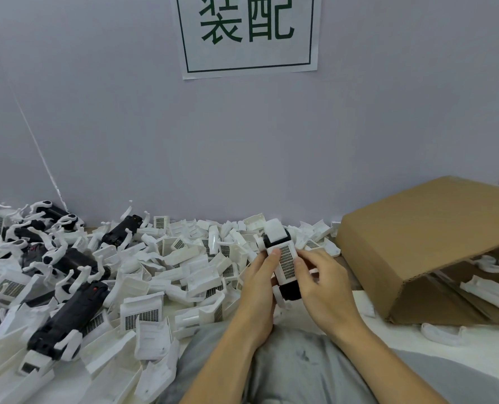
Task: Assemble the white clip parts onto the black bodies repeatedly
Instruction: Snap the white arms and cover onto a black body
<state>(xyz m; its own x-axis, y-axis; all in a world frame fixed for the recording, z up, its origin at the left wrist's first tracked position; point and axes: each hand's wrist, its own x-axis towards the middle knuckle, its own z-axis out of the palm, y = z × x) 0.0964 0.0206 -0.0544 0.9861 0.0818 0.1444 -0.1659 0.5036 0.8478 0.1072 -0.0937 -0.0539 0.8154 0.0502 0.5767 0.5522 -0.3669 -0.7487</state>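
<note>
Head view: going left to right, the lower left of the frame holds a heap of finished black plastic bodies with curved white clips already fitted [67,313], lying among loose parts. Spreading toward the centre is a wide pile of loose white plastic clip parts with gridded vent faces [184,258], piled against the pale grey wall [242,141], where a white paper sign with green characters [247,33] hangs at top centre.

Just right of centre, the left hand [260,284] grasps the side of the black body being worked on [290,290], thumb on top; the right hand [324,287] grips its other side, thumb pressing beside the white gridded clip part on that body [286,262]. The piece is held up above the lap, in front of the pile. A judgement: this is the seating step, with the white part laid on the body and being pushed home. The next move probably calls for firm, even thumb pressure until it sits flush, then setting the unit with the finished heap at left and picking up another body.

At right, a brown cardboard box tipped on its side [417,228] opens toward the lower right; inside it lie a few white clip pieces [487,293], and how far back they go is hidden in shadow
</note>
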